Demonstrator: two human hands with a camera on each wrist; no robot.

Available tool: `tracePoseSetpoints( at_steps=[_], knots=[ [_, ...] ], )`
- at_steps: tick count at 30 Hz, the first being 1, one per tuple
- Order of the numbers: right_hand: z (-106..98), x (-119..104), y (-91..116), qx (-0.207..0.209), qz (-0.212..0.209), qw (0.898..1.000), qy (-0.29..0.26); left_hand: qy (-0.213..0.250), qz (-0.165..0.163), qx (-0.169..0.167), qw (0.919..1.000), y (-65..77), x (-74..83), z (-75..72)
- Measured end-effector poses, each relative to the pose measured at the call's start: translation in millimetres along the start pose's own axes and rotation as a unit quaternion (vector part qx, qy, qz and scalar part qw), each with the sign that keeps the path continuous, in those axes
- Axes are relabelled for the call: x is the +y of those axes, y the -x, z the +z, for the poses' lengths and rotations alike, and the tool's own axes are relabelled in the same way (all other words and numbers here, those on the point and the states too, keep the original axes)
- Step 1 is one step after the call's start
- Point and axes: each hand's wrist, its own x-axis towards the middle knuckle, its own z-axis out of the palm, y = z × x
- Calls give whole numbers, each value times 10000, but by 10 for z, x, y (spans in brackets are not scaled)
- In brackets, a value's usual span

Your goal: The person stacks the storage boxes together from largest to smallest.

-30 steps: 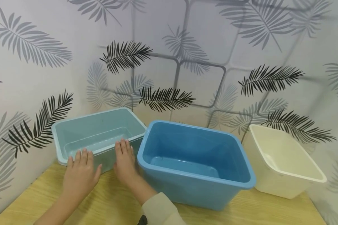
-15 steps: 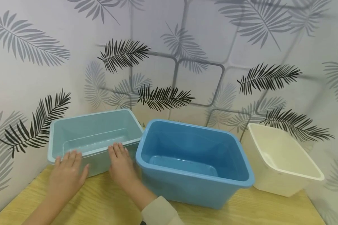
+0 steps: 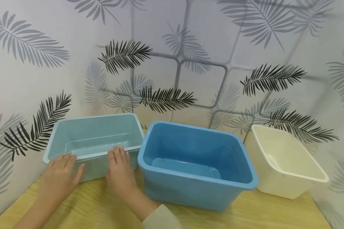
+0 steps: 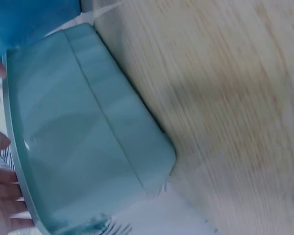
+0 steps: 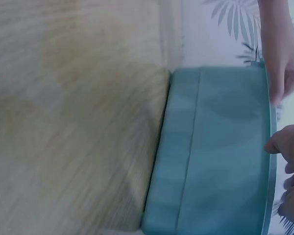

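Note:
A pale teal plastic tub (image 3: 103,133) stands at the left, its long near side toward me. My left hand (image 3: 58,175) holds the near rim close to its left corner, fingers over the edge and thumb outside. Farther along the same rim, my right hand (image 3: 121,178) has its fingers hooked over the edge. From the left wrist view, the tub's outer wall (image 4: 73,117) fills the middle, with the left hand's fingers (image 4: 10,191) at the rim. In the right wrist view the right thumb (image 5: 277,144) touches the outside of the rim.
A larger blue tub (image 3: 189,190) stands just right of the teal one, close to my right forearm. Beyond it is a cream tub (image 3: 281,181). All rest on a wood-grain table (image 3: 94,206) against a leaf-patterned wall (image 3: 172,76).
The teal tub has shifted left and toward me, turning slightly so its near side lies more squarely to me. Both hands have moved with it. The blue and cream tubs stay in place.

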Motion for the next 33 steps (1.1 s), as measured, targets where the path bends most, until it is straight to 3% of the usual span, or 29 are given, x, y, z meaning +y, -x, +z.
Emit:
tracePoseSetpoints(
  at_steps=[5,10,14,17,23,28,31,33],
  knots=[
    [64,96,-31,-181,533,9976,-401,349,338,-301,9984,-6,-145,48],
    [144,117,-2,-240,784,9966,86,465,588,-372,9965,4,-240,71],
    [156,109,21,21,635,9961,605,554,670,-376,9955,0,-293,77],
    [128,94,30,165,468,9948,895,596,558,-457,9956,3,-341,73],
    [30,63,49,632,73,9918,1105,610,622,-534,9948,-13,-437,30],
    [-34,102,18,1187,-404,9876,939,578,672,-895,9920,-29,-569,-38],
    [-68,142,12,1042,-666,9883,898,584,683,-1046,9904,-28,-617,-76],
    [-93,164,21,703,-763,9901,946,595,692,-1100,9897,-23,-631,-91]
  ],
)
